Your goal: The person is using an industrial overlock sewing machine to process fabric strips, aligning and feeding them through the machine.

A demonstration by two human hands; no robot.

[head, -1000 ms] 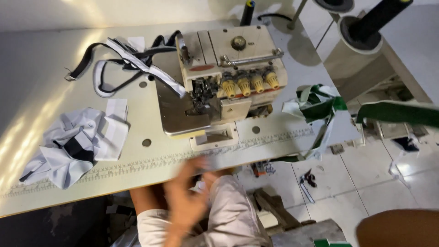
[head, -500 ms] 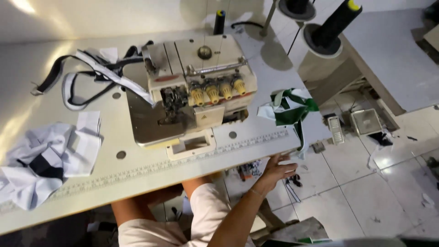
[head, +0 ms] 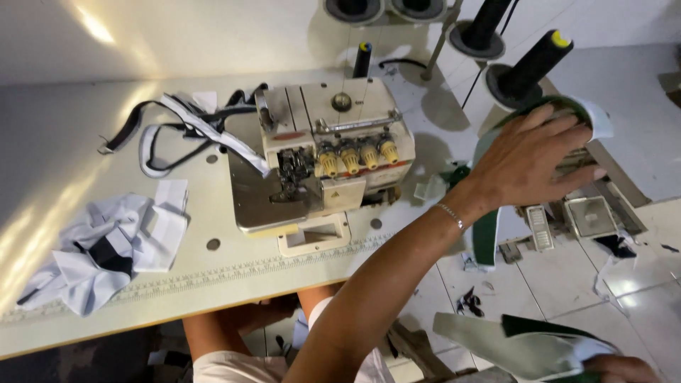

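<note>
While half a second ago it reached low below the table (head: 213,284), the right hand (head: 528,159) now grips green and white cloth (head: 489,234), fingers spread, right of the sewing machine (head: 333,156).

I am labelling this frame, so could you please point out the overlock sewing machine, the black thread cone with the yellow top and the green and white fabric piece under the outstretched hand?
Overlock sewing machine (head: 333,152): head view, front housing.
Black thread cone (head: 533,62): head view, cone side.
Green and white fabric piece (head: 485,237): head view, hanging green strip.
</note>
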